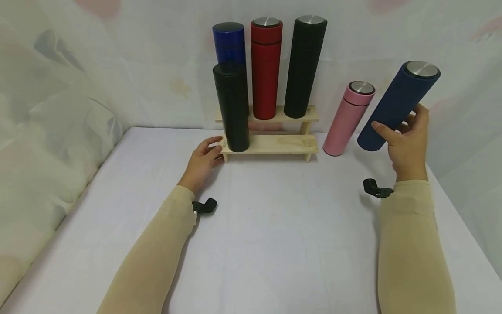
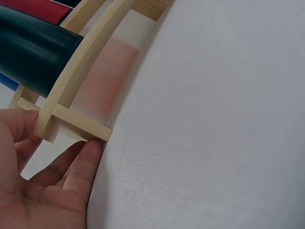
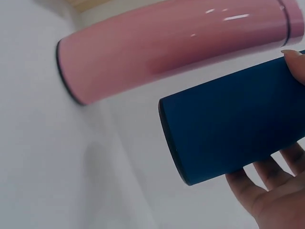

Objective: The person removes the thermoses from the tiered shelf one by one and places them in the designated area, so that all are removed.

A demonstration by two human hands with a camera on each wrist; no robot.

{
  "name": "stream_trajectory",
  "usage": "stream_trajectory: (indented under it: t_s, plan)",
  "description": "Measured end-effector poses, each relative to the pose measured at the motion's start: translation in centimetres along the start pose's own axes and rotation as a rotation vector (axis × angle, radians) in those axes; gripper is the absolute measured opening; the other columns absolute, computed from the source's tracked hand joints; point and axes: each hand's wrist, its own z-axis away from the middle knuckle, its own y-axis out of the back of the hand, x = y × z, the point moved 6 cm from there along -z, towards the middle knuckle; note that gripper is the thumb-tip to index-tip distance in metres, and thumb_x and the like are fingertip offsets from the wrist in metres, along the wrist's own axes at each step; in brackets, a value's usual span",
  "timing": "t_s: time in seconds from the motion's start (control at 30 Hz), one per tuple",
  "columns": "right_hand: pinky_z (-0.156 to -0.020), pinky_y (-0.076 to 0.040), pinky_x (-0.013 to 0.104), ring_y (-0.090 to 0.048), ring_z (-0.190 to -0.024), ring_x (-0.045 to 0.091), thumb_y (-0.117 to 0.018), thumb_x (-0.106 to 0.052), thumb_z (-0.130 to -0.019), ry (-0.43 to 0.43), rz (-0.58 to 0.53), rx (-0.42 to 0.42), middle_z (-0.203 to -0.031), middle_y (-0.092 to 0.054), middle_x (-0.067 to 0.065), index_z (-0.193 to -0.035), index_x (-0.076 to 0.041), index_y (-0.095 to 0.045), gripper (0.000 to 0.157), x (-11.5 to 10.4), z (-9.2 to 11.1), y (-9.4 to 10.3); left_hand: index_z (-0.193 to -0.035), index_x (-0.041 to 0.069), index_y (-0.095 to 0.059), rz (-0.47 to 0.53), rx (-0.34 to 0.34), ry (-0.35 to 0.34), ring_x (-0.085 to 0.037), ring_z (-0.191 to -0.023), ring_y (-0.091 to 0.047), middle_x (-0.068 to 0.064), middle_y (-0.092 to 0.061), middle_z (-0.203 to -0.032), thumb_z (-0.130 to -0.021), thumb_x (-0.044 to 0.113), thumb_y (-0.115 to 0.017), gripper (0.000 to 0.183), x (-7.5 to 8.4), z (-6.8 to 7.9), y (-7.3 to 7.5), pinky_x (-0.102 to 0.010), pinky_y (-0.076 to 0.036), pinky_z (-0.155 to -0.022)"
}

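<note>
Right hand [image 1: 411,148] grips navy bottle [image 1: 398,107], long axis leaning right; stand [image 1: 282,144] lies leftward past pink bottle [image 1: 348,120], left end pinched by left hand [image 1: 201,160]

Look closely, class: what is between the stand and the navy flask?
The pink flask is between the stand and the navy flask, as the head view shows.

No legible text or numbers
</note>
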Motion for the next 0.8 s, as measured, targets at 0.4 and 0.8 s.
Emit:
stream_trajectory:
  t_s: [0.4, 0.8]
  plan:
    - [-0.119, -0.039, 0.039, -0.047, -0.137, 0.019, -0.087, -0.017, -0.097, -0.076, 0.043, -0.018, -0.162, -0.045, 0.003, -0.163, -0.04, -0.036, 0.087, 4.4, -0.8, -0.3, -0.158, 0.01, -0.055, 0.026, 0.002, -0.011, -0.034, -0.128, -0.062, -0.02, -0.056, -0.149, -0.115, 0.019, -0.06, 0.044, 0.1, -0.1, -0.1, -0.043, -0.054, -0.111]
    - [-0.119, -0.039, 0.039, -0.043, -0.144, 0.023, -0.081, -0.026, -0.102, -0.083, 0.128, -0.073, -0.167, -0.039, 0.004, -0.167, -0.044, -0.026, 0.088, 6.4, -1.0, -1.3, -0.159, 0.01, -0.053, 0.0, 0.005, 0.003, -0.035, -0.131, -0.061, -0.022, -0.055, -0.15, -0.116, 0.02, -0.059, 0.045, 0.2, 0.1, -0.2, -0.044, -0.052, -0.112]
